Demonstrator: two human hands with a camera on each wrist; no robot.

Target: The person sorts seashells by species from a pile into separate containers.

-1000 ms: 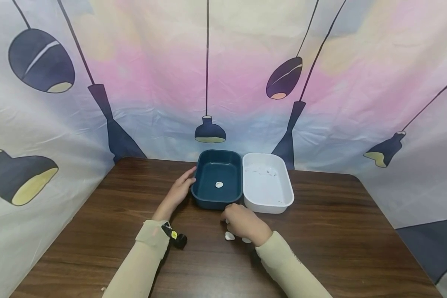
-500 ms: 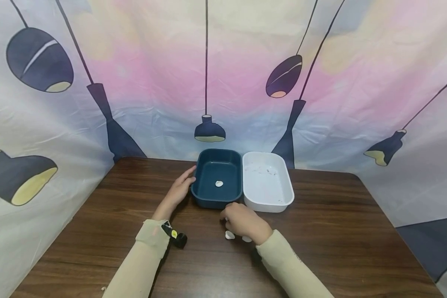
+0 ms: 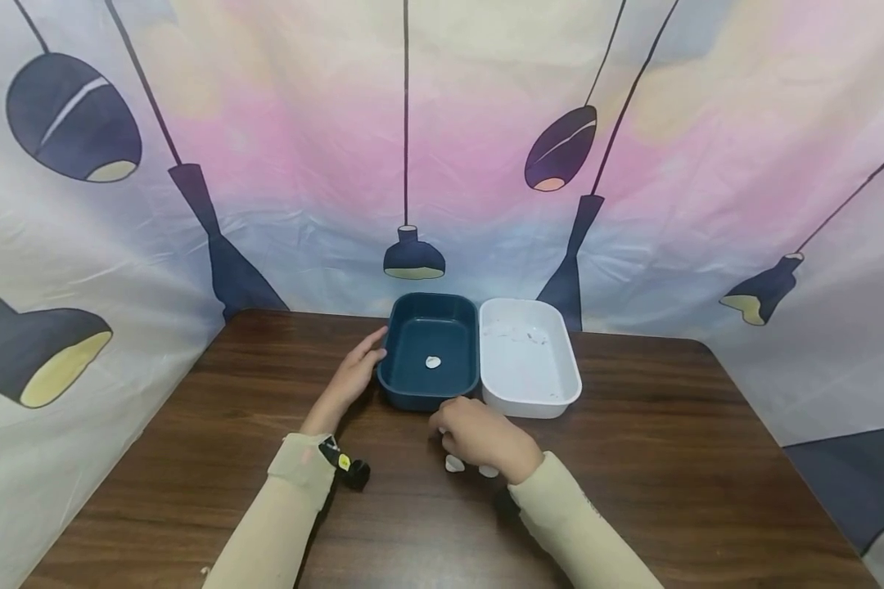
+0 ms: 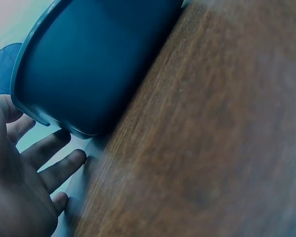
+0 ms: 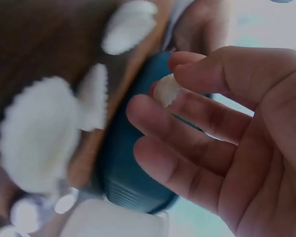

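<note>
Between thumb and fingertips, my right hand [image 3: 479,432] pinches a small white seashell [image 5: 166,90], best seen in the right wrist view. That hand is just in front of the dark teal dish [image 3: 392,391]. One white shell [image 3: 433,361] lies inside this dish. Scalloped white shells [image 5: 37,136] lie on the table near the right hand, partly hidden by it in the head view. My left hand [image 3: 349,375] has its fingers loosely extended, fingertips right at the left side of the teal dish.
A white dish [image 3: 532,407] with small dark specks inside stands directly right of the teal one. Both are toward the back of the brown wooden table [image 3: 656,458]. A printed cloth [image 3: 324,164] with lamp pictures hangs behind.
My right hand has shifted slightly left, with the pinched shell. The left hand keeps its place beside the teal dish. The head view has tilted very slightly.
</note>
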